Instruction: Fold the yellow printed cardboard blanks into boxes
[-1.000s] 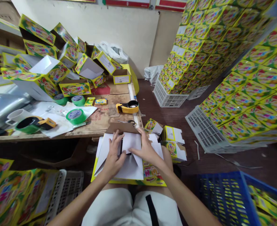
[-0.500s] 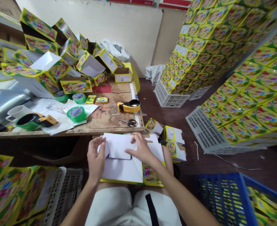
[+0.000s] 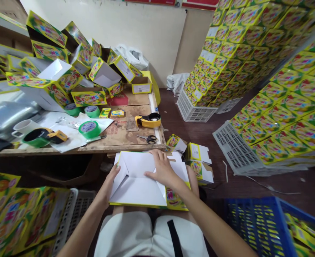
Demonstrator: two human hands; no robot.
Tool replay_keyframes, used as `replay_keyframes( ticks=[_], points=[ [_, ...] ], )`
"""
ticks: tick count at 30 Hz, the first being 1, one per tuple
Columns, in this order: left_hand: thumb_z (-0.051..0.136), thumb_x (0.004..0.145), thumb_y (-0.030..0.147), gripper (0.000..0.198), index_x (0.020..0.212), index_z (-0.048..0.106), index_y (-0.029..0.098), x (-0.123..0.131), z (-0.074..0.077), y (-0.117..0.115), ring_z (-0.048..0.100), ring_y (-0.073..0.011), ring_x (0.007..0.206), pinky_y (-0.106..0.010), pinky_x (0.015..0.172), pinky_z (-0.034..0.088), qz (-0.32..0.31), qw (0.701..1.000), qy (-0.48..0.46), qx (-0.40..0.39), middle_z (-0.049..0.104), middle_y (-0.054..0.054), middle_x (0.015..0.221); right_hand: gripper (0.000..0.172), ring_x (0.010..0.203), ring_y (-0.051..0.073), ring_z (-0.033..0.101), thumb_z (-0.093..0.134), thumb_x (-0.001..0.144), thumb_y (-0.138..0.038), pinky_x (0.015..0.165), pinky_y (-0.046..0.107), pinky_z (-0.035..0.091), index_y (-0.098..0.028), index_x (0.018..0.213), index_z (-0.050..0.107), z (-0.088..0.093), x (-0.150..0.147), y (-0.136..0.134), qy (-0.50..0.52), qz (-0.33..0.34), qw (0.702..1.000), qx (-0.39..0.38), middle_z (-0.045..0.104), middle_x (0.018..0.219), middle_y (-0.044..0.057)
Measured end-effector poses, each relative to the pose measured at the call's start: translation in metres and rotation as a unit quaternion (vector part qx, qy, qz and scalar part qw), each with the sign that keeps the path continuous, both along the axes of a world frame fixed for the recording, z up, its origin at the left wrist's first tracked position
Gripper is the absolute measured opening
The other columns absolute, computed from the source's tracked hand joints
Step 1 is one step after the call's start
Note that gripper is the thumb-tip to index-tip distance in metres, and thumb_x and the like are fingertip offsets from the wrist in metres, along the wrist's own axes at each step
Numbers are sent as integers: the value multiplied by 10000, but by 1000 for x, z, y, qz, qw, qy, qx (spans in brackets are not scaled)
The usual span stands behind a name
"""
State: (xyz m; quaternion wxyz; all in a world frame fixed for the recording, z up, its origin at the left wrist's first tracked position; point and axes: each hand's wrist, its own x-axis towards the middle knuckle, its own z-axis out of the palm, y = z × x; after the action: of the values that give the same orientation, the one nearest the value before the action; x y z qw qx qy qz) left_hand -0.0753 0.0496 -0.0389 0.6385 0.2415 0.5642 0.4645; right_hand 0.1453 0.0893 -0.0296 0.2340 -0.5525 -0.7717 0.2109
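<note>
A partly folded cardboard box point(image 3: 143, 192) lies across my lap with its plain white inside facing up and its yellow edge toward me. My left hand point(image 3: 110, 184) grips its left side, thumb along the edge, the other fingers mostly hidden behind the wall. My right hand point(image 3: 162, 169) holds the far right corner, thumb inside on the white card and fingers curled over the far edge. The left wall and far panel stand raised at a slant. Beneath my right forearm a second printed carton piece point(image 3: 174, 200) lies on my leg.
Ahead, a worktable point(image 3: 114, 146) holds a tape dispenser point(image 3: 148, 120), scissors point(image 3: 149, 139), green tape point(image 3: 89, 129), a mug point(image 3: 25, 127) and heaped open boxes point(image 3: 58, 84). Stacked boxes point(image 3: 227, 46) in crates stand right. A blue crate point(image 3: 256, 221) is near right; printed cartons point(image 3: 20, 214) near left.
The far panel and left flap have gone from lying folded over the box to standing raised. My left hand has moved down and left onto the box's side; my right hand shifted slightly.
</note>
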Motion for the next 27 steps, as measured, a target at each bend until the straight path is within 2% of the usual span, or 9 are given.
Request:
replay_keyframes(
  ticks=[4,10,13,15,17,19,21,23,27],
  points=[
    [675,747,378,694,1362,354,345,4,21,-7,675,-244,889,-328,715,543,-17,999,-50,-2,575,-52,1267,525,1266,240,369,607,807,-403,1063,417,314,-253,1272,414,15,4,-3,140,-1,989,38,418,1321,85],
    [757,652,344,806,1338,336,306,9,34,-5,592,-296,1089,-376,826,532,-68,992,48,92,491,-89,1342,729,1324,288,279,718,699,-329,1094,492,258,-264,1336,371,23,11,-9,46,-3,998,51,341,1386,100],
    [774,621,393,916,1379,288,222,-16,79,37,499,-355,1198,-501,943,458,-84,966,168,179,403,-133,1415,726,1365,280,220,627,790,-429,1094,495,259,-256,1395,267,30,23,-3,108,-21,991,79,252,1449,115],
    [760,629,454,1066,1433,132,146,-46,131,84,327,-376,1322,-549,1057,298,42,894,314,318,195,-141,1519,657,1347,261,266,530,857,-453,1079,479,286,-248,1405,231,35,27,5,165,-68,976,121,263,1445,121],
    [722,649,539,1188,1443,-42,94,-72,179,128,51,-374,1398,-506,1131,69,215,730,498,416,-60,-110,1550,556,1292,246,349,490,883,-431,1058,459,315,-235,1366,298,34,23,13,178,-99,967,154,353,1386,117],
    [638,716,596,1116,1453,-38,100,-79,194,149,-88,-332,1404,-420,1145,-41,223,614,614,443,-83,-69,1555,474,1233,242,406,514,873,-406,1036,440,334,-220,1294,400,24,9,18,132,-70,978,143,448,1305,109],
    [595,744,607,1050,1469,5,128,-63,163,136,-89,-310,1413,-412,1160,-11,75,603,656,447,-57,-71,1561,403,1184,244,443,538,860,-384,1004,424,357,-210,1220,482,5,-10,20,42,-1,995,90,515,1237,103],
    [686,663,565,1142,1478,-3,158,-36,92,94,-47,-337,1417,-477,1156,84,-143,632,632,425,-75,-116,1557,359,1129,254,475,568,842,-369,963,418,376,-190,1152,536,-17,-30,18,-45,40,997,49,558,1173,108],
    [784,535,422,1282,1480,-36,145,2,-55,-5,83,-415,1394,-621,1077,147,-315,633,635,311,146,-237,1516,248,1080,263,486,610,800,-313,968,431,333,-181,1010,592,-47,-51,13,-94,53,994,35,591,1076,104]
  ],
)
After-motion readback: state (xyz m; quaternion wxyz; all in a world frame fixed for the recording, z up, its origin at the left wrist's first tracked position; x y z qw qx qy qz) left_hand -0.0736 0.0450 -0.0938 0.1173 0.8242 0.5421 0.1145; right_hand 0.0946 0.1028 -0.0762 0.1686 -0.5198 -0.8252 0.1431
